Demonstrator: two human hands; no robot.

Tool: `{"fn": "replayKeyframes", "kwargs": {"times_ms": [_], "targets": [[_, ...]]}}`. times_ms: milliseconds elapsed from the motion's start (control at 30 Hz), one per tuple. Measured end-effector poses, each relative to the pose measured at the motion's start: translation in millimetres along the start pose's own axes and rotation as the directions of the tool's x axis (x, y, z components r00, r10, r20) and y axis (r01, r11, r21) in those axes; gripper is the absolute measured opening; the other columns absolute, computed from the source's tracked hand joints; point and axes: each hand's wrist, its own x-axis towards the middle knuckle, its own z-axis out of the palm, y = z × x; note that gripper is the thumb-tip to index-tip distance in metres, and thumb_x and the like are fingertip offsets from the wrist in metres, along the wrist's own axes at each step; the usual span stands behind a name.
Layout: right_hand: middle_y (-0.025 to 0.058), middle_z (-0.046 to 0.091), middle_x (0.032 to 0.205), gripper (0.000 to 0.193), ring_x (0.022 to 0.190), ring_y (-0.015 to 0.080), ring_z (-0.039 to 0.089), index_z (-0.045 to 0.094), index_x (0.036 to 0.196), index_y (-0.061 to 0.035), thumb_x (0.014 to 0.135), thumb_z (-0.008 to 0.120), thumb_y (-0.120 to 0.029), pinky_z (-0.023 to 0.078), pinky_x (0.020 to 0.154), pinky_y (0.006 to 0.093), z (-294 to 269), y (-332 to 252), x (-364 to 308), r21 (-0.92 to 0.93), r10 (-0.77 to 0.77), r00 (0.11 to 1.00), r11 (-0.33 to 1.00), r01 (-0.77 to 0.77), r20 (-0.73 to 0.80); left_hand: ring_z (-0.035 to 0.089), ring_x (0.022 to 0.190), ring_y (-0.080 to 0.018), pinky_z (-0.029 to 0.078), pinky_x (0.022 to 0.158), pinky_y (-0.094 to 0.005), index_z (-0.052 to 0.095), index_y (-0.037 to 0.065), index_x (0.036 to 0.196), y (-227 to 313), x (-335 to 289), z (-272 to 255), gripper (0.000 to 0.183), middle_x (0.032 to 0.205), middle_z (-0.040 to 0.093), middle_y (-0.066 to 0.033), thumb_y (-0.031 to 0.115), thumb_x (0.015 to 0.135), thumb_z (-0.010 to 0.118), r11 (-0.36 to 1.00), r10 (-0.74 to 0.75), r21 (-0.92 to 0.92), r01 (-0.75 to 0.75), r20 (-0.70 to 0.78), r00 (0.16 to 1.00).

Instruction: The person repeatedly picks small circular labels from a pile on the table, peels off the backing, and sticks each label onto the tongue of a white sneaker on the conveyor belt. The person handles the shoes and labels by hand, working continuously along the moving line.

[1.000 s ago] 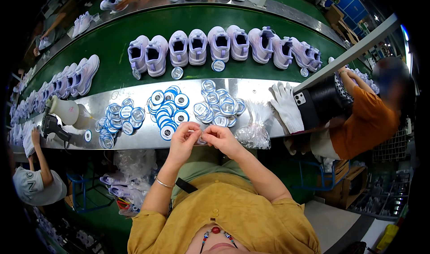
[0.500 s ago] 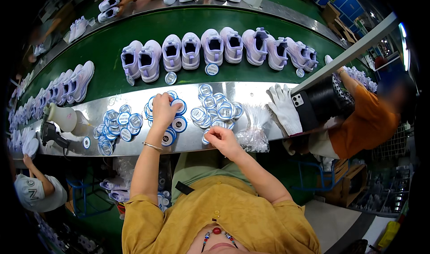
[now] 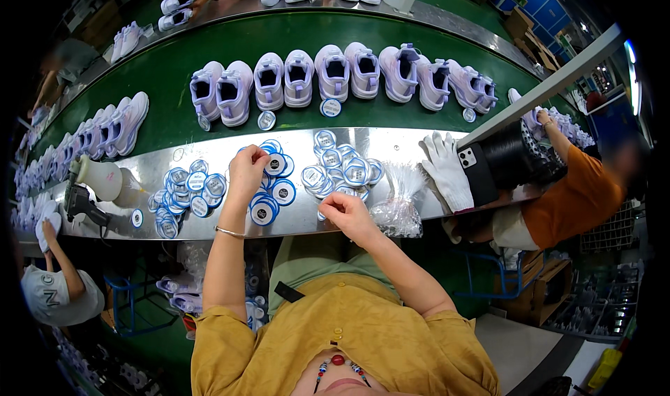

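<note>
My left hand (image 3: 246,175) hovers at the middle pile of round white tags with blue rims (image 3: 264,210). Its thumb and fingers are pressed together in a pinch; whatever may be between them is hidden. My right hand (image 3: 349,218) is at the near edge of the right-hand pile of round tags (image 3: 342,167), fingers curled and thumb tip against the forefinger. I cannot make out anything in it. To the left lies another tag pile (image 3: 188,195), with one loose tag (image 3: 137,218) beside it. A clear plastic bag of small pieces (image 3: 396,214) is just right of my right hand.
Pairs of pale lilac sneakers (image 3: 296,78) stand along the green belt (image 3: 167,127), several with tags beside them. A white glove (image 3: 447,173), a phone (image 3: 477,167), a black roll (image 3: 513,155) and a heat gun (image 3: 82,204) lie on the metal ledge. Co-workers are at both sides and opposite.
My left hand's fingers have drawn together from a spread over the tags, and the hand sits slightly lower and left. My right hand has barely moved. The co-worker at left lifts a shoe.
</note>
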Motion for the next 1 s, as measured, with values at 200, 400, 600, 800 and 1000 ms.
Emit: {"fn": "replayKeyframes", "kwargs": {"times_ms": [200, 400, 600, 800, 1000], "targets": [[-0.0011, 0.058, 0.069, 0.013, 0.060, 0.0048, 0.052, 0.061, 0.084, -0.0001, 0.088, 0.061, -0.012, 0.041, 0.053, 0.0210, -16.7, 3.6, -4.7, -0.010, 0.001, 1.000, 1.000, -0.001, -0.006, 0.054, 0.065, -0.0118, 0.044, 0.059, -0.0252, 0.063, -0.005, 0.088, -5.9, -4.4, 14.9, 0.016, 0.077, 0.063, -0.0067, 0.011, 0.087, 0.060, 0.993, 0.023, -0.121, -0.016, 0.052, 0.998], [-0.0011, 0.057, 0.068, 0.013, 0.060, 0.0047, 0.052, 0.060, 0.084, -0.0003, 0.089, 0.061, -0.013, 0.041, 0.053, 0.0210, -45.2, 10.7, -13.6, 0.007, -0.034, 0.999, 0.999, 0.034, 0.008, 0.055, 0.060, -0.0213, 0.046, 0.061, -0.0314, 0.065, -0.004, 0.088, 23.5, -15.1, 48.3, 0.019, 0.072, 0.062, -0.0131, 0.014, 0.087, 0.060, 0.986, 0.057, 0.155, -0.055, -0.009, 0.998], [-0.0012, 0.057, 0.069, 0.014, 0.061, 0.0049, 0.052, 0.060, 0.083, -0.0007, 0.089, 0.061, -0.013, 0.042, 0.054, 0.0211, -77.5, 22.5, -21.7, -0.019, -0.027, 0.999, 0.999, 0.028, 0.019, 0.059, 0.074, -0.0337, 0.046, 0.067, -0.0404, 0.066, 0.000, 0.082, 40.1, -28.5, 83.3, 0.016, 0.080, 0.065, -0.0149, 0.014, 0.084, 0.059, 0.965, 0.191, 0.206, -0.160, -0.142, 0.971], [-0.0010, 0.058, 0.070, 0.013, 0.062, 0.0051, 0.053, 0.059, 0.084, -0.0005, 0.089, 0.061, -0.013, 0.042, 0.054, 0.0214, -98.8, 32.3, -22.9, -0.001, -0.023, 0.999, 1.000, 0.023, 0.027, 0.059, 0.075, -0.0338, 0.046, 0.067, -0.0414, 0.063, 0.000, 0.083, 50.5, -28.4, 99.5, 0.019, 0.080, 0.065, -0.0169, 0.017, 0.088, 0.057, 0.976, 0.112, 0.199, -0.087, -0.116, 0.987], [-0.0003, 0.058, 0.071, 0.013, 0.061, 0.0058, 0.053, 0.060, 0.085, -0.0003, 0.089, 0.061, -0.013, 0.043, 0.054, 0.0216, -104.3, 34.7, -21.0, -0.035, -0.019, 0.999, 0.999, 0.019, 0.026, 0.058, 0.071, -0.0347, 0.045, 0.065, -0.0430, 0.060, -0.001, 0.081, 56.0, -27.3, 108.4, 0.019, 0.077, 0.064, -0.0174, 0.016, 0.089, 0.058, 0.994, 0.076, 0.088, -0.067, -0.103, 0.992]]}}
